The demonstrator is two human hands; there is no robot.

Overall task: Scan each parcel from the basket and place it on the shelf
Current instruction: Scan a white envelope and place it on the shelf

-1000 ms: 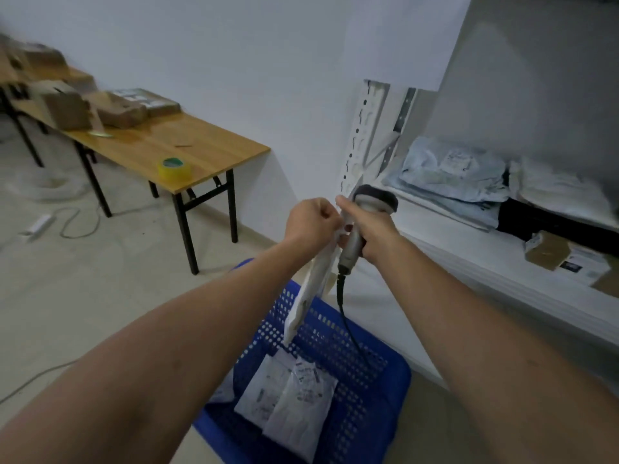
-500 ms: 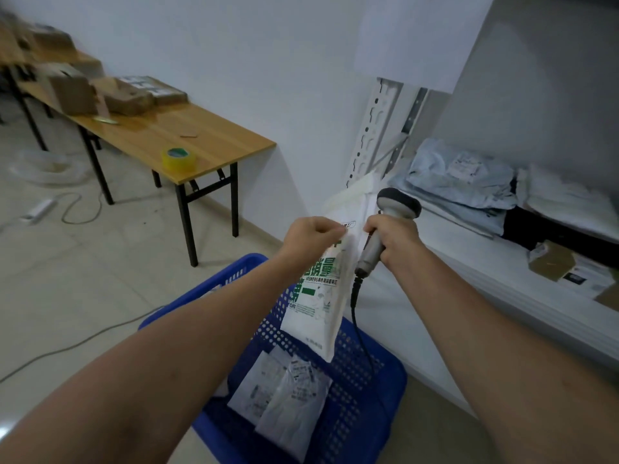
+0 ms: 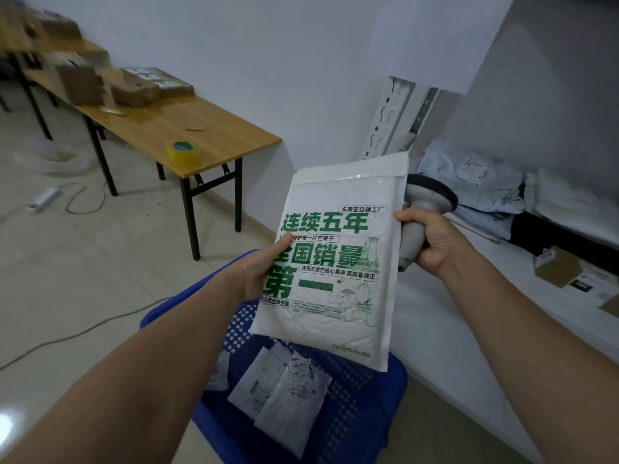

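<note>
Parcel (image 3: 331, 262): white padded mailer with green print, held up in the air above the blue basket (image 3: 395, 386), just beside the shelf (image 3: 452, 313). It is roughly upright, with the printed face towards the camera. No shipping label shows on this face, so my guess is the barcode is on the hidden side and the parcel is held up to be checked or scanned.

Left hand (image 3: 258, 272) pinches the parcel's left edge, thumb flat on the front. The fingers behind are hidden. Forearm reaches forward over the basket rim.

Right hand (image 3: 432, 242) is wrapped round the handle of the scanner (image 3: 425, 209), at the parcel's right edge. Thumb tip sits at that edge; can't tell if it touches. The scanner head is partly hidden behind the parcel's upper right corner, and I can't see which way its window points.

The hands are apart, one either side of the parcel.

Two more white parcels (image 3: 284, 393) lie flat in the basket, so the task looks unfinished. Bagged parcels (image 3: 475, 185) are already stacked on the shelf, with a small carton (image 3: 556, 269) further right.

Further out: a wooden worktop (image 3: 201, 128) by the wall carries a yellow tape roll (image 3: 184, 152) and cardboard boxes (image 3: 134, 88).
</note>
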